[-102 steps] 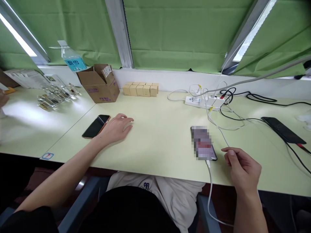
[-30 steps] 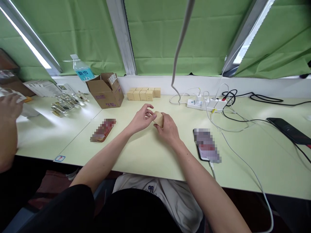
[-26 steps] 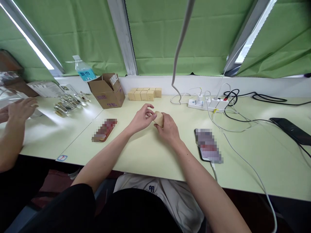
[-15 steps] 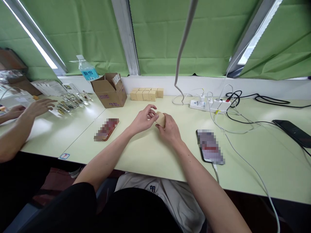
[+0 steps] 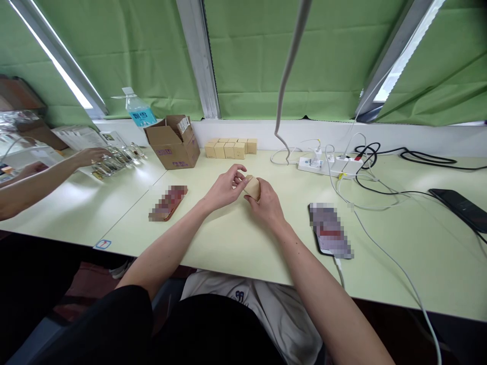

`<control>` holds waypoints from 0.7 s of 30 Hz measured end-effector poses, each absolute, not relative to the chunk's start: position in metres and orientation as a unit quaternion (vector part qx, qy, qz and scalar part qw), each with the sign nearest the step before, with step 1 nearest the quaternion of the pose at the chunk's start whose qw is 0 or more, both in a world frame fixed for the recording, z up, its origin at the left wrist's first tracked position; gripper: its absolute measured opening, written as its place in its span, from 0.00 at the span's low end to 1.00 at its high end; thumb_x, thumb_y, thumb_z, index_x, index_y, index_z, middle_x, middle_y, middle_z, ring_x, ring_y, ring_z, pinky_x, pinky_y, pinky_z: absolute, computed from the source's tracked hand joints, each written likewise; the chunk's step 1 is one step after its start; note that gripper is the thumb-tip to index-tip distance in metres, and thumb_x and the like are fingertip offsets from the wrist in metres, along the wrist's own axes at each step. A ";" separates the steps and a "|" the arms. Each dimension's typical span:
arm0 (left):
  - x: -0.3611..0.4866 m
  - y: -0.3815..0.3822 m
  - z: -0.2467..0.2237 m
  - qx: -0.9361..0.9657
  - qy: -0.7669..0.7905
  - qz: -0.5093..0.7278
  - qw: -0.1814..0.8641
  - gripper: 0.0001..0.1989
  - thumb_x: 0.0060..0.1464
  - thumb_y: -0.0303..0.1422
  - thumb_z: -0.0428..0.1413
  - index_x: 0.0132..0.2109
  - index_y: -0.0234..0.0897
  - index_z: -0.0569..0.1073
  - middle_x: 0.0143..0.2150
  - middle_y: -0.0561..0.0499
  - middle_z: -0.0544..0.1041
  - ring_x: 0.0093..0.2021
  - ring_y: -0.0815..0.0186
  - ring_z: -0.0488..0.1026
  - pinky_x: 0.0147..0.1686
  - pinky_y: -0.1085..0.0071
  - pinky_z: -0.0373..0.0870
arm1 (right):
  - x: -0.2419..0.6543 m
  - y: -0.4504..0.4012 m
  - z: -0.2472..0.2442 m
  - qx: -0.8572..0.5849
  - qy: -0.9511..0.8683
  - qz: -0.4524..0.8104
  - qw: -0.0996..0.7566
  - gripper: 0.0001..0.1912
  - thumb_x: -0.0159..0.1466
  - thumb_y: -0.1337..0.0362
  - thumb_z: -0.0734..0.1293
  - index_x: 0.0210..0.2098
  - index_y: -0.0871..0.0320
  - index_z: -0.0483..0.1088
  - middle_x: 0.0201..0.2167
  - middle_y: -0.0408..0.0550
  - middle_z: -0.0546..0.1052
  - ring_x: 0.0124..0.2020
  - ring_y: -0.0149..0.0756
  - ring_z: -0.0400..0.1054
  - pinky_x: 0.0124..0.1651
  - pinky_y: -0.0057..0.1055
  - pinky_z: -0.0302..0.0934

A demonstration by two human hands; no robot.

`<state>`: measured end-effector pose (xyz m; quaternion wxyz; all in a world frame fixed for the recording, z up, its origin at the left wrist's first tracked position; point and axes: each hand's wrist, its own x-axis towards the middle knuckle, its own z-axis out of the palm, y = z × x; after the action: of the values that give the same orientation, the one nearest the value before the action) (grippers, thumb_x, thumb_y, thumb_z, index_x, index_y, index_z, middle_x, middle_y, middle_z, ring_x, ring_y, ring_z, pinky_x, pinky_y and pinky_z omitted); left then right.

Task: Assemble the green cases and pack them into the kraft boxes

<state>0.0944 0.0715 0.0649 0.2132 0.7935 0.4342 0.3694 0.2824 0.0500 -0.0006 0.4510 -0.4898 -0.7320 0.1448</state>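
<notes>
A small tan cardboard box (image 5: 252, 188) is held tilted above the table in front of me. My right hand (image 5: 267, 202) wraps round its right side, with the thumb along the lower edge. On the other side, my left hand (image 5: 227, 187) has its thumb against the box's upper left edge. The left fingers curl beside it, partly hidden behind the thumb. Beyond my hands, several similar small boxes (image 5: 230, 148) stand in rows against the wall.
An opened brown carton (image 5: 177, 147) and a water bottle (image 5: 139, 109) stand at the back left. Phones lie left (image 5: 168, 204) and right (image 5: 330, 230). Cables trail from a power strip (image 5: 329, 165). At far left, a co-worker's hand (image 5: 91, 156) reaches to several small glass bottles (image 5: 117, 161).
My hands and the small box stay nearly as they were. The co-worker's hand at the left has moved right, onto the glass bottles.
</notes>
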 end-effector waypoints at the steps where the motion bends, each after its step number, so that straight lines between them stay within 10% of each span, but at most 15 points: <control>1: 0.094 0.073 0.064 0.795 0.435 0.370 0.204 0.15 0.73 0.45 0.55 0.60 0.45 0.69 0.45 0.48 0.82 0.41 0.61 0.79 0.44 0.65 0.76 | 0.282 0.051 -0.001 -0.488 -0.728 0.149 0.457 0.28 0.69 0.62 0.71 0.66 0.58 0.64 0.61 0.62 0.77 0.60 0.56 0.73 0.62 0.54 0.71; 7: 0.086 0.083 0.060 0.765 0.466 0.425 0.130 0.16 0.77 0.35 0.45 0.64 0.43 0.71 0.29 0.53 0.76 0.27 0.63 0.71 0.32 0.67 0.67 | 0.282 0.058 -0.007 -0.468 -0.691 0.194 0.515 0.26 0.65 0.58 0.72 0.61 0.53 0.68 0.58 0.58 0.80 0.56 0.55 0.75 0.60 0.54 0.73; 13: 0.081 0.088 0.061 0.827 0.344 0.444 0.003 0.22 0.70 0.24 0.46 0.59 0.43 0.81 0.64 0.43 0.80 0.64 0.54 0.72 0.66 0.52 0.70 | 0.286 0.060 -0.004 -0.474 -0.653 0.225 0.546 0.26 0.59 0.59 0.72 0.56 0.52 0.70 0.56 0.55 0.81 0.53 0.53 0.76 0.58 0.53 0.73; 21: 0.081 0.083 0.062 0.856 0.340 0.388 -0.023 0.17 0.64 0.23 0.51 0.45 0.43 0.84 0.63 0.45 0.79 0.68 0.48 0.62 0.71 0.43 0.64 | 0.288 0.061 -0.003 -0.467 -0.633 0.222 0.576 0.26 0.57 0.60 0.72 0.55 0.52 0.71 0.55 0.55 0.81 0.53 0.52 0.76 0.58 0.52 0.74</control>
<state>0.0806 0.0829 0.0623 -0.0228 0.8562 0.3399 0.3883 0.2878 0.0614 -0.0031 0.5762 -0.4672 -0.6330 0.2216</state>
